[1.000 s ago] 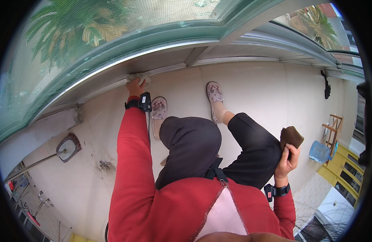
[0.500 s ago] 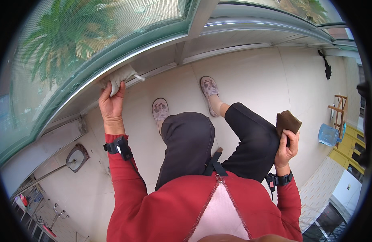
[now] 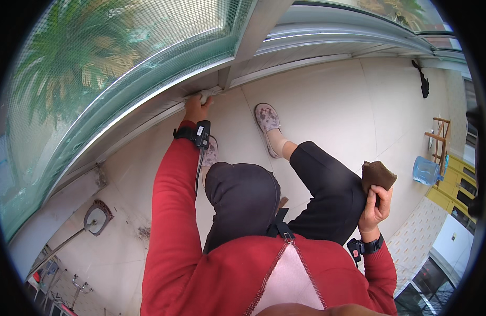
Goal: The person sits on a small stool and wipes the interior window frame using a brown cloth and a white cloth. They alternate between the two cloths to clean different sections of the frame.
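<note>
With its fingers closed on a pale cloth (image 3: 207, 95), my left hand (image 3: 196, 109) reaches down to the low metal frame (image 3: 166, 117) under the window. The cloth touches the frame near an upright post, and my hand partly covers it. On the other side, beside my right knee, my right hand (image 3: 376, 211) pinches a brown folded cloth or pad (image 3: 379, 176) between thumb and fingers. That brown piece is held up, apart from the frame.
A screened window (image 3: 148, 58) spans the upper left. A mop (image 3: 98, 217) with a long handle lies at the left. To the right are a clear blue water jug (image 3: 426, 170), a wooden rack (image 3: 439, 139) and yellow cabinets (image 3: 453, 181). A black item (image 3: 423, 81) sits by the far wall.
My left hand has moved right and farther out with the pale cloth, down along the frame to near the post. My right hand still holds the brown piece in almost the same place.
</note>
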{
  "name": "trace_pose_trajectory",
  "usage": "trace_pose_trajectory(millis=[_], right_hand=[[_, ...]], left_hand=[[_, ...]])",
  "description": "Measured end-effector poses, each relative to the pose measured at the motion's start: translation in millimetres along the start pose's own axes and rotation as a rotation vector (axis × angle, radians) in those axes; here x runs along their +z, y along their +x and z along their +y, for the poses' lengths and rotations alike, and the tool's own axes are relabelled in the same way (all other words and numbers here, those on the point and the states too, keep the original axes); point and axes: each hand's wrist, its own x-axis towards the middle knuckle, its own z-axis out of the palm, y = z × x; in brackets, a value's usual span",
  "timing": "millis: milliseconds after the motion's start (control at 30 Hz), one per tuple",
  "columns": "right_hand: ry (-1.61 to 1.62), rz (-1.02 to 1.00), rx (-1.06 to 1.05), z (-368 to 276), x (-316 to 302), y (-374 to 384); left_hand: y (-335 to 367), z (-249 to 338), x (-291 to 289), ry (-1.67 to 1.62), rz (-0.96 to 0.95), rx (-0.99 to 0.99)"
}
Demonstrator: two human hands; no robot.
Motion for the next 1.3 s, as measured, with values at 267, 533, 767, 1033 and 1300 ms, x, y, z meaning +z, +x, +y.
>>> trace_pose_trajectory(millis=[267, 533, 767, 1033, 1300], right_hand=[[0.042, 0.005, -0.009, 3.9, -0.7, -1.4], [0.065, 0.033, -0.036, -6.7, 0.8, 5.3], [0.041, 0.052, -0.007, -7.1, 2.9, 2.5], [0.002, 0.049, -0.048, -11.7, 5.6, 4.1], [-0.041, 0.009, -0.121, -28.1, 5.0, 12.3]], left_hand=[[25.7, 101.9, -53.9, -2.028, -0.06, -0.795], [1.9, 175.3, -162.5, -2.217, -0.259, -0.358], [-75.0, 110.9, -196.0, -1.401, 0.299, -0.295], [-93.3, -12.1, -272.2, -1.39, 1.323, -0.483], [-23.0, 159.9, -137.1, -1.161, 0.941, -0.431]])
